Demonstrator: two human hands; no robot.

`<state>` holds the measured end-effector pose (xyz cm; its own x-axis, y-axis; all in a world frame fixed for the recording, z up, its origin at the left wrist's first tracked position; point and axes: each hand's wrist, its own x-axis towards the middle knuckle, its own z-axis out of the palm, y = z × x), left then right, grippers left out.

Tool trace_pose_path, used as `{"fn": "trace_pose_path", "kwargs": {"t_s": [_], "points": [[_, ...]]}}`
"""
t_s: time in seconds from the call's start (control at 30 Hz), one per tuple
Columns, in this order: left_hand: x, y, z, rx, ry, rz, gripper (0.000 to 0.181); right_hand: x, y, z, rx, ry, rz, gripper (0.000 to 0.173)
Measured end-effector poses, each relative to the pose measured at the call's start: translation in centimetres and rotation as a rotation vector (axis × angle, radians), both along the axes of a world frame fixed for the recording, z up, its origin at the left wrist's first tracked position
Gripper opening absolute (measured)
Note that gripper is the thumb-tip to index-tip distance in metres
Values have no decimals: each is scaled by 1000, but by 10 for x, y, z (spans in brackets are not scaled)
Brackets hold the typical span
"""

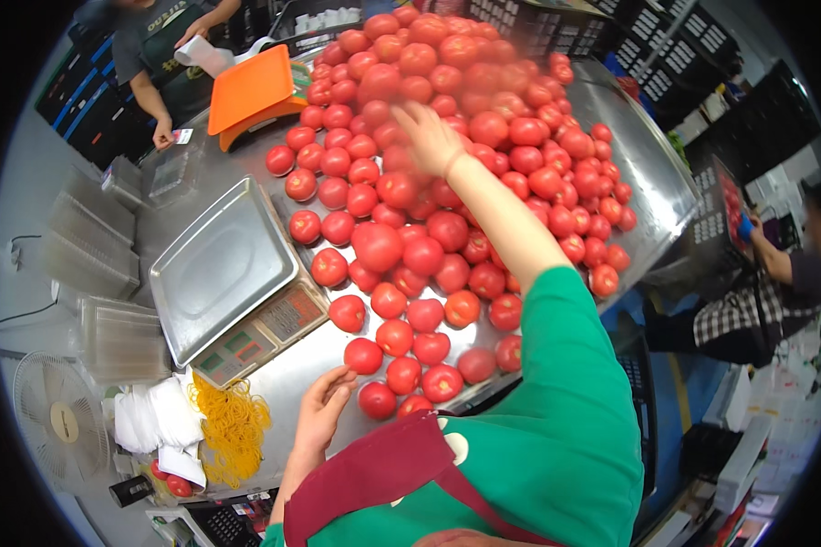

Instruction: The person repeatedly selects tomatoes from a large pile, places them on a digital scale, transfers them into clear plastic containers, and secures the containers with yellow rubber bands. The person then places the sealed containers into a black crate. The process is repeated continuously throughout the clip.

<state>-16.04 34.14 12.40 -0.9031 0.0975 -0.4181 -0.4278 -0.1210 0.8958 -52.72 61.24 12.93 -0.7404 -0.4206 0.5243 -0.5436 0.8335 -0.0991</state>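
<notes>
A large heap of red tomatoes [424, 253] covers much of a stainless steel table [280, 390]. My right hand [427, 139] reaches far over the heap, fingers spread and resting on or just above the tomatoes. Part of the heap around it is blurred. Close to my body, my left hand [323, 407] hovers by the near left edge of the heap, fingers loosely curled beside a single tomato [363, 356]. Nothing shows in its grasp. Left of the heap stands a digital scale [260, 335] with a bare metal pan [226, 270].
Yellow rubber bands [232, 427] lie beside white netting or bags [157, 417]. Clear plastic containers [123, 335] are stacked along the left, near a fan [58, 417]. An orange scale [253, 92] stands across from me by a co-worker's hand [163, 133]. Another person [759, 301] handles a crate at right.
</notes>
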Motion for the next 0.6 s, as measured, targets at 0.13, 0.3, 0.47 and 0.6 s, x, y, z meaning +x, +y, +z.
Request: {"fn": "trace_pose_path", "kwargs": {"t_s": [0.13,0.3,0.47,0.6], "points": [[32,-18,-16,19,-118,316,32,-107,-49,4,307,27,-147,53],[44,-23,-20,89,-211,556,31,-150,-80,4,579,-63,-267,44],[11,-34,-19,42,-45,415,34,-156,-63,8,403,-193,-139,51],[-44,-39,-2,83,157,172,44,-99,-62,39,-288,-181,217,79]]}}
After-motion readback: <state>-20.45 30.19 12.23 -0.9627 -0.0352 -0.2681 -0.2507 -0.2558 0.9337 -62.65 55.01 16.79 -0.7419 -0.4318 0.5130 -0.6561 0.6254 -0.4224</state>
